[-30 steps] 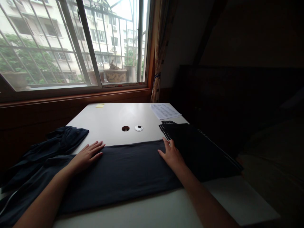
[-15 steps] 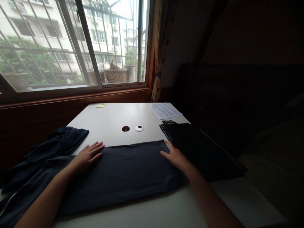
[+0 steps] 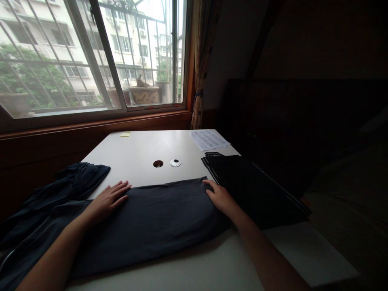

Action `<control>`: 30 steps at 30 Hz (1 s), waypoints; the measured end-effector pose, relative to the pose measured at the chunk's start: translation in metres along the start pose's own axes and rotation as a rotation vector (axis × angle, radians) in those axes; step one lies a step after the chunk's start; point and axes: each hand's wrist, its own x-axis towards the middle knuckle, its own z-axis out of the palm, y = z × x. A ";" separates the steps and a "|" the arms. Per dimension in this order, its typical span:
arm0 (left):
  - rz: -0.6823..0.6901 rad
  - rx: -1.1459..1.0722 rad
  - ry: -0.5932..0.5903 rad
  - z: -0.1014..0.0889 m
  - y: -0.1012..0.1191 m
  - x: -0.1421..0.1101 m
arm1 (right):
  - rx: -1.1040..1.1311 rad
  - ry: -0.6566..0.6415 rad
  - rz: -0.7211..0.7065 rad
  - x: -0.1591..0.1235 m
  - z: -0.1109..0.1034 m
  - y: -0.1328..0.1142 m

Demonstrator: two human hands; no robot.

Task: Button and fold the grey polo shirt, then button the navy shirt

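A dark blue-grey piece of clothing [image 3: 151,222] lies laid out across the white table, its far edge fairly straight. Resting flat on its left part is my left hand [image 3: 110,200], fingers stretched out. My right hand [image 3: 220,197] touches the far right corner of the cloth, thumb and fingers apart and slightly bent. The fabric runs on to the left under my left forearm, in looser folds. Part of its right end is hidden beneath my right hand and wrist.
Crumpled dark cloth [image 3: 81,178] lies at the left. A stack of black fabric pieces [image 3: 260,190] with pale edges is on the right. Printed sheets [image 3: 209,140], a yellow note [image 3: 125,134], a cable hole [image 3: 158,163] and a round cover [image 3: 175,163] sit farther back on the table [image 3: 142,149].
My right hand has drawn slightly left at the corner, its fingers more bent, and the cloth's right end has shifted inward a little. My left hand stays flat. The view has moved slightly.
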 end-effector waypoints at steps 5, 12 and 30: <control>0.000 -0.001 0.006 0.000 0.001 0.000 | 0.035 0.030 -0.016 0.001 0.000 0.001; -0.002 -0.007 0.010 -0.001 0.003 0.000 | 0.211 0.091 -0.067 0.004 0.000 0.000; 0.093 -0.023 0.129 -0.011 0.024 -0.004 | 0.574 -0.055 -0.049 0.003 -0.046 -0.023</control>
